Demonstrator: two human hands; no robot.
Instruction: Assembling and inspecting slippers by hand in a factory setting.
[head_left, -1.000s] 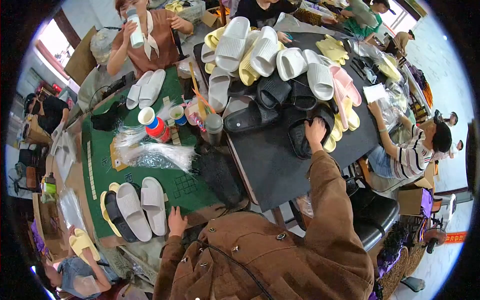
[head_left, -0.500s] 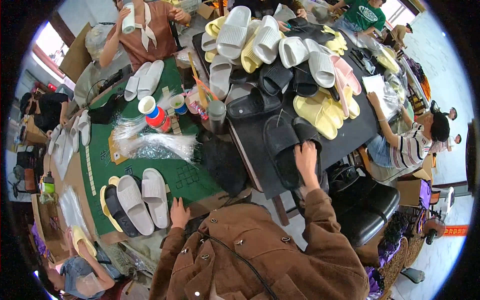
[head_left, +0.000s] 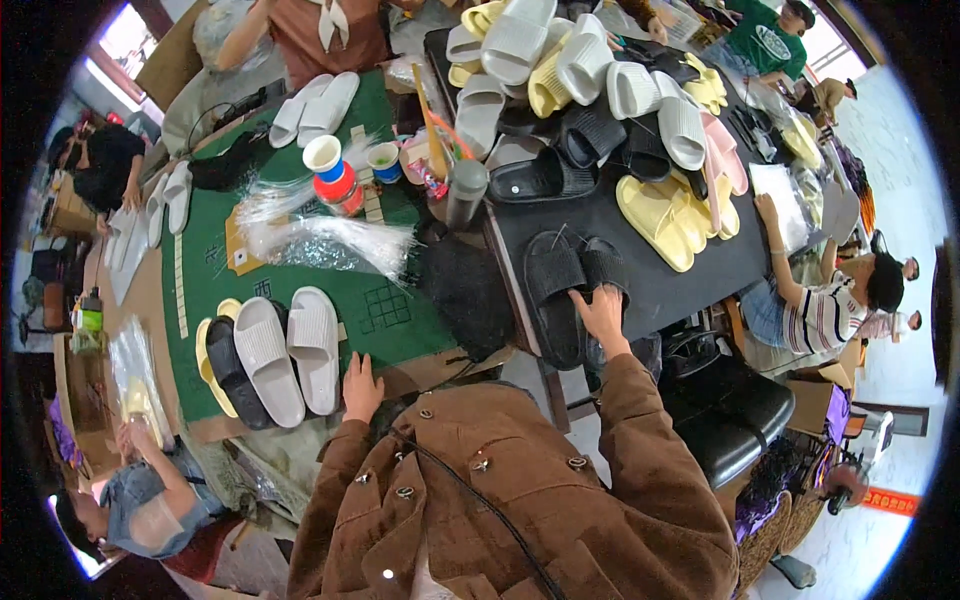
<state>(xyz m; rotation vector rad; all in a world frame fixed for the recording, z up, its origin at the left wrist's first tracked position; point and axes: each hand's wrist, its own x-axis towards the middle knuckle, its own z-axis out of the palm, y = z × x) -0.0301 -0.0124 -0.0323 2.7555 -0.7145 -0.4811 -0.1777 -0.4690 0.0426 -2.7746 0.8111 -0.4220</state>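
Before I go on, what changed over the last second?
The right hand has drawn two black slippers from the pile toward the near edge of the black table and remains on them. The left hand stays by the green mat; grey slippers there stayed put.

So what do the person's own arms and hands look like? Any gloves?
No gloves: the left hand and right hand are bare. Both arms have long brown sleeves, part of a brown jacket with round metal fasteners and a thin black cord down its front.
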